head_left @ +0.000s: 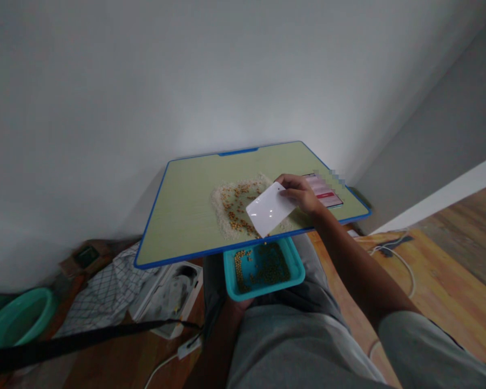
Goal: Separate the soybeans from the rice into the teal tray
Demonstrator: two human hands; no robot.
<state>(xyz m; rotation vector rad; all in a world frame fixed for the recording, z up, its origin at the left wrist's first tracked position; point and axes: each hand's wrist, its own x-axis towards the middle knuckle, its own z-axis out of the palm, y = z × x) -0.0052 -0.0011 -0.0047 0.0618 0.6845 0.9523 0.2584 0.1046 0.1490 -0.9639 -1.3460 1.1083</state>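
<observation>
My right hand is closed on a corner of a flat white plastic card, tilted over the near part of the folding table. Beside the card, orange-brown kernels or beans lie scattered within a ring of white rice-like grains. Just below the table's near edge, a turquoise tray sits above my lap. Inside it are dark green beans and some yellowish ones. My left hand holds the tray from beneath its near edge, with its fingers mostly hidden.
A phone or tablet with a lit screen lies on the table's right side. Left on the floor are a green basin, checked cloth and an open white box. A power strip and white cables lie on the floor.
</observation>
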